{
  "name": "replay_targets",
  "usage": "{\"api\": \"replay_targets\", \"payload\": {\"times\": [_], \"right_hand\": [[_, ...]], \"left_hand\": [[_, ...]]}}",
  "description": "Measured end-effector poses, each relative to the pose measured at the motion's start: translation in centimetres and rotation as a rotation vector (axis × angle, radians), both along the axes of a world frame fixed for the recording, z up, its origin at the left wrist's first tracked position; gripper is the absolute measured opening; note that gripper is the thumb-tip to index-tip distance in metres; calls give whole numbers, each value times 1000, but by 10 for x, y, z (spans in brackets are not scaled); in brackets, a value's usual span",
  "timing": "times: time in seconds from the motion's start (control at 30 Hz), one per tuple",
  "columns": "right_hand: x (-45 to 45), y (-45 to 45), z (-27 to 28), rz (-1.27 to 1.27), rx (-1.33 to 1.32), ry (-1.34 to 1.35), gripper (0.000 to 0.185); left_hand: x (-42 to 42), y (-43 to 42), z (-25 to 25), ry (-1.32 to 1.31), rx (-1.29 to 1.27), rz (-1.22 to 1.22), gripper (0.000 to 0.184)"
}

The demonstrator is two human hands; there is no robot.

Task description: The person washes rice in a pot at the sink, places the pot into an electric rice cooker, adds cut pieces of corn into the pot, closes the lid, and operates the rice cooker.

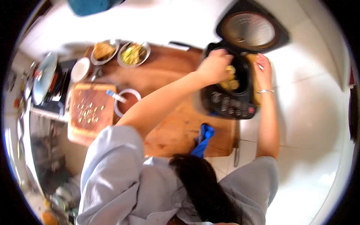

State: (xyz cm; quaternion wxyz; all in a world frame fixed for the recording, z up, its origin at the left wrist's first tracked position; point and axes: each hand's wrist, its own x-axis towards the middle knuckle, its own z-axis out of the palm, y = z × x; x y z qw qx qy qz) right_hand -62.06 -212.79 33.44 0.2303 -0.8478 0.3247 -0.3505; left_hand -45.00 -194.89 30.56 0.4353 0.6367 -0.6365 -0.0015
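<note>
A black rice cooker (228, 105) stands at the table's right end with its lid (249, 30) raised. Yellowish food pieces (229, 80) lie in its dark inner pot. My left hand (215, 67) reaches over the pot's left side with its fingers curled; what they grip, if anything, is hidden. At the cooker's right side is my right hand (264, 68), a bracelet on its wrist. Its fingers are partly bent and loosely apart beside a yellowish strip (256, 84); I see nothing held in it.
Plates of yellow flatbread-like food (103, 51) and shredded food (133, 55) stand at the back left. Chopped bits lie on a cutting board (77, 129), beside a bowl of reddish liquid (132, 98). A blue cloth (204, 138) hangs near the wooden table's (176, 131) front edge.
</note>
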Motion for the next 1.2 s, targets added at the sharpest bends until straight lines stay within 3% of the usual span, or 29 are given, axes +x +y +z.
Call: {"api": "replay_targets", "payload": {"times": [0.13,0.23,0.3,0.37,0.4,0.43,0.47,0.53,0.63,0.7,0.77,0.83,0.93,0.97,1.07,1.2], "right_hand": [[30,-50,73,-244,-518,-271,32],[51,-111,110,-301,-805,-134,33],[61,-152,129,-386,-825,99,43],[66,-191,146,-264,-413,455,53],[69,-193,142,-358,-399,505,58],[63,-196,142,-295,-429,536,59],[45,-218,135,-132,-538,330,62],[27,-145,127,-190,-456,208,55],[-19,-84,92,-234,-302,126,44],[-48,-47,59,-185,-235,215,34],[-73,-31,25,-136,-406,85,18],[-79,6,-5,-238,-32,-22,42],[-87,31,-44,-326,462,-224,65],[-98,23,-68,-313,515,-269,69],[-107,32,-86,-252,830,-447,68],[-98,57,-71,-242,948,-522,55]], "left_hand": [[36,-8,7,99,31,99,50],[55,-8,8,82,-29,152,46],[66,1,24,82,-68,162,46],[81,-1,22,69,-112,197,45],[89,-4,20,61,-153,210,44],[96,-7,20,114,-150,213,43],[98,-6,21,164,-155,214,42],[97,-8,19,343,-162,185,40],[77,-10,0,528,-170,161,48],[59,-7,-11,627,-108,156,57],[35,-5,-19,717,-14,171,70],[26,-11,-51,856,53,159,79],[-1,22,-22,1270,195,84,81],[-6,26,-28,1247,149,-2,83],[-10,25,-69,1257,228,-75,90],[-14,36,-57,1330,267,-58,87]]}}
